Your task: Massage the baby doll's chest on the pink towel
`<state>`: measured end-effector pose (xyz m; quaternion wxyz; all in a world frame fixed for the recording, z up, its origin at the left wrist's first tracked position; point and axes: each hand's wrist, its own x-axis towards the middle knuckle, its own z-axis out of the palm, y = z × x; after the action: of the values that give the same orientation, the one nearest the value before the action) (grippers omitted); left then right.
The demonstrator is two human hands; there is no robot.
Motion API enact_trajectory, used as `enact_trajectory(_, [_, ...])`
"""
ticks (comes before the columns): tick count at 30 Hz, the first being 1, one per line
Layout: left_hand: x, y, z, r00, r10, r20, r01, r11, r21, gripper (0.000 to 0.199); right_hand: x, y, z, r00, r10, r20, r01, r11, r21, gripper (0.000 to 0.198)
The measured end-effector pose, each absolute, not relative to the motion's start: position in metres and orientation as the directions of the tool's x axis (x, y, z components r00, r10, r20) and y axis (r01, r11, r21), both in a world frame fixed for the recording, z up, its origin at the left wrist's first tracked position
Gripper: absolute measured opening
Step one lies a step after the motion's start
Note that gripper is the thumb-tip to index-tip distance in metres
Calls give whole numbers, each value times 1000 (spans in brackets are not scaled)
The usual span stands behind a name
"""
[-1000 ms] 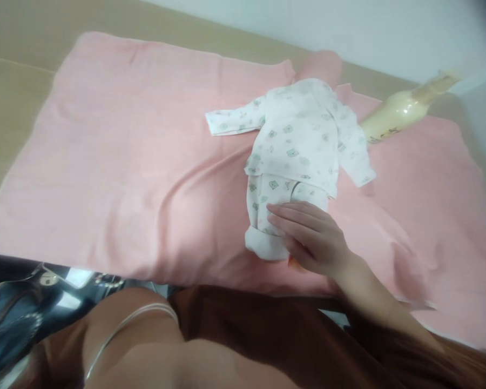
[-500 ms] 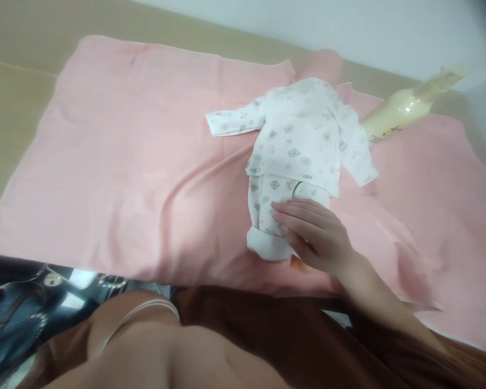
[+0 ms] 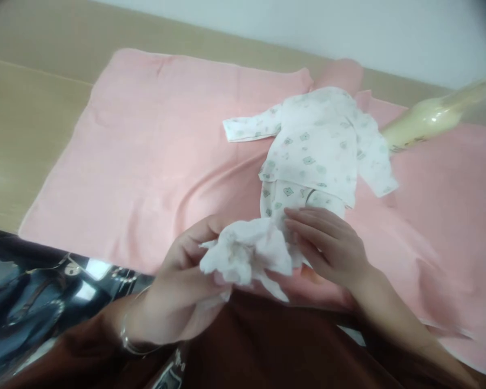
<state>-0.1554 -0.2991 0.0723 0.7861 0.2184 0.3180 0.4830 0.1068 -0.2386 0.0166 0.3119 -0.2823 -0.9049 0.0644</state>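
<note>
Toward the lower left, the left hand [image 3: 178, 294] pinches a crumpled white tissue [image 3: 243, 248] over the pink cloth [image 3: 154, 135]'s near edge. Rightward on that cloth lie patterned white trousers [image 3: 287, 194] and a matching top [image 3: 318, 146]; the right hand [image 3: 334, 246], fingers together, covers the trousers, its grip unclear, with a yellow bottle [image 3: 433, 119] beyond.

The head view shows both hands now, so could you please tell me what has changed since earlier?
The left hand has moved forward from the bottom edge and now holds a crumpled white tissue, not visible before. The right hand stays by the trousers; the shirt, bottle and pink blanket lie as before.
</note>
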Motion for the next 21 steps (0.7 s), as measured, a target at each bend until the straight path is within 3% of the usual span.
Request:
enact_trajectory(4, [-151,-292,70,381,882,-279,-697,472,539,21,105,-239,17,-631,562,534,474,825,-308,42])
enact_trajectory(12, [-144,-290,68,313,893,-324,-666,450,595,22,108,-239,13,-630,564,533,470,824,-317,44])
enact_trajectory(16, [-137,-291,65,270,870,-412,-478,492,728,27,101,-248,26,-532,633,562,484,773,-411,44])
enact_trajectory(19, [-128,-293,65,218,875,-433,-206,475,855,26,89,-265,44,-477,774,417,473,626,-620,39])
enact_trajectory(21, [-121,-294,68,163,911,-378,-63,392,918,26,79,-275,57,-501,805,317,438,552,-710,50])
